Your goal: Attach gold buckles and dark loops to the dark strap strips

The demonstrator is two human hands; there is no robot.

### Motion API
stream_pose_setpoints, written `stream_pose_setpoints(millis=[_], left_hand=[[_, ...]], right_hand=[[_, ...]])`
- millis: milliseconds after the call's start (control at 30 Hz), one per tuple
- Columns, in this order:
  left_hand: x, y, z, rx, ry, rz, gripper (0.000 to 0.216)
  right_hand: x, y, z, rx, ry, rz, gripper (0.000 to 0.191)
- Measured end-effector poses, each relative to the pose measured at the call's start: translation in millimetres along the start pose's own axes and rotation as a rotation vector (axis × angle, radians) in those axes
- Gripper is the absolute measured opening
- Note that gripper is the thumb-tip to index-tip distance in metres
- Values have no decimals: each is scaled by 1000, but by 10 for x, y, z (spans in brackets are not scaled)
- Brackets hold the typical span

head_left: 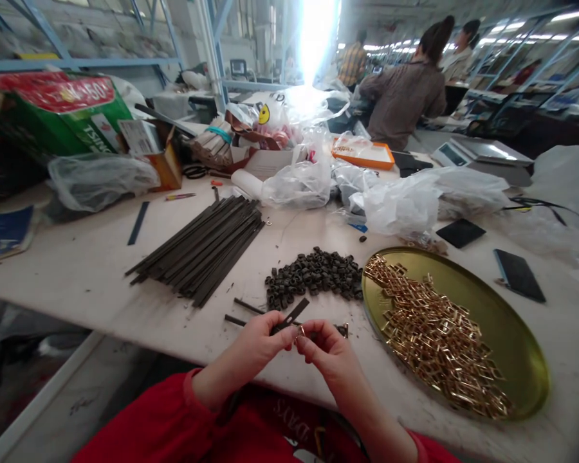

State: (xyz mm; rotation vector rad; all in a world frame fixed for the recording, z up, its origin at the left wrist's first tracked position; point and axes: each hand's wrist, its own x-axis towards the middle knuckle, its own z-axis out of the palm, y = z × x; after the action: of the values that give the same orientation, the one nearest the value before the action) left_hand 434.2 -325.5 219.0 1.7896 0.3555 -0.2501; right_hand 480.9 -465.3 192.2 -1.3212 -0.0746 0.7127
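Note:
Between finger and thumb, my left hand (263, 337) pinches a dark strap (297, 311) with a small slot near its end. The strap's tip points up and to the right. My right hand (329, 350) is closed on a small gold buckle (299, 333), right beside the strap; whether the two are joined I cannot tell. Behind my hands lies a heap of small dark loops (316, 276). Several long dark strips (202, 247) are stacked to the left. At the right, a round gold tray (521, 360) bears many gold buckles (439, 334).
A phone (518, 275) and a flat black item (460, 233) lie beyond the tray. Clear plastic bags (400, 202), an orange box (364, 154) and a green bag (72, 119) crowd the table's back. A scale (482, 157) stands at right. A person (405, 96) is behind the table.

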Motion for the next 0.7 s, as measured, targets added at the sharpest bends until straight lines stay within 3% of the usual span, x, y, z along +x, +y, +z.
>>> stream_pose_setpoints(millis=[167,467,700], left_hand=[[32,16,-3,153,-28,78,26],[66,23,-28,204,-42,44,23],[-54,203,-213,310,-33,125,30]], right_hand=[[-28,17,-7,-175,-13,-72,29],[-16,117,-32,-247,-21,-146,24],[-36,-65,-40,149,62,-11,34]])
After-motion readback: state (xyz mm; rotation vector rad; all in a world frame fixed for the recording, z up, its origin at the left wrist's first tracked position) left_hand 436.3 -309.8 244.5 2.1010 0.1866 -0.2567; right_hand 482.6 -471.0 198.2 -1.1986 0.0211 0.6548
